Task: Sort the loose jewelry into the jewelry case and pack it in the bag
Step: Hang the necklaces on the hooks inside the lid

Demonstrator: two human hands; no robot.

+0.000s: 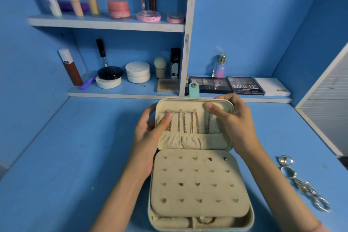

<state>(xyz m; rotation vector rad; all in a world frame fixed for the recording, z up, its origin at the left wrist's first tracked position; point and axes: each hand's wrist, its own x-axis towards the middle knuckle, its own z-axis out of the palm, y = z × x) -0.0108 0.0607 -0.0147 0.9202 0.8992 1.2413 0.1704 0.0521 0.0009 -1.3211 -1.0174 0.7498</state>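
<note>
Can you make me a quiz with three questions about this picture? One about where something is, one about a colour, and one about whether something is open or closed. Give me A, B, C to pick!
1. Where is the loose silver chain jewellery?
A. On the blue table, right of the cream-lined mint jewellery case
B. On the top shelf
C. In a bag

2. What colour is the snap tab above the case's lid?
A. Red
B. Mint green
C. Black

3. How is the case?
A. Shut and snapped
B. Open, with its lid held up
C. Upside down

Answers:
1 A: the silver pieces lie on the table beside the case.
2 B: the tab is pale mint.
3 B: the left hand and right hand grip the raised lid, and the earring pad shows.
</note>
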